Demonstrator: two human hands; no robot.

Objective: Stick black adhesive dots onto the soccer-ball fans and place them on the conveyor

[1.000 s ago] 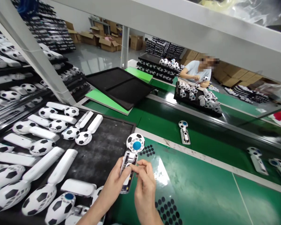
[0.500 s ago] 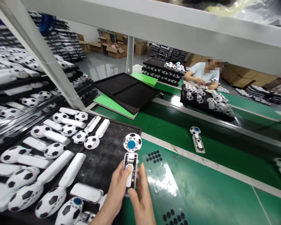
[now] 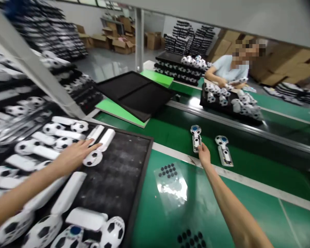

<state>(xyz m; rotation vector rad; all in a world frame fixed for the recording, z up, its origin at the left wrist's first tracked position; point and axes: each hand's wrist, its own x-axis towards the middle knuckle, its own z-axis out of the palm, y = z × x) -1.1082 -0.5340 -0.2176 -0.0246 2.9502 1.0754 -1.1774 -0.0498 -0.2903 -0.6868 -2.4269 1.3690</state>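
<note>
One open fan unit point(image 3: 196, 137) lies on the green conveyor belt point(image 3: 175, 132), right hand point(image 3: 204, 155) pinching its handle end; grip partly hidden. Left hand point(image 3: 73, 155), fingers spread, rests over a white fan shell point(image 3: 99, 148) on the black tray point(image 3: 124, 162). Half a second ago both hands held the unit together; image blurred

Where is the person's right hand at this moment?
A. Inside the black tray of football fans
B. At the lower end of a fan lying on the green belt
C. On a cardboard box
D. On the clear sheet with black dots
B: the right hand touches the lower end of the open fan that lies on the green belt.
</note>
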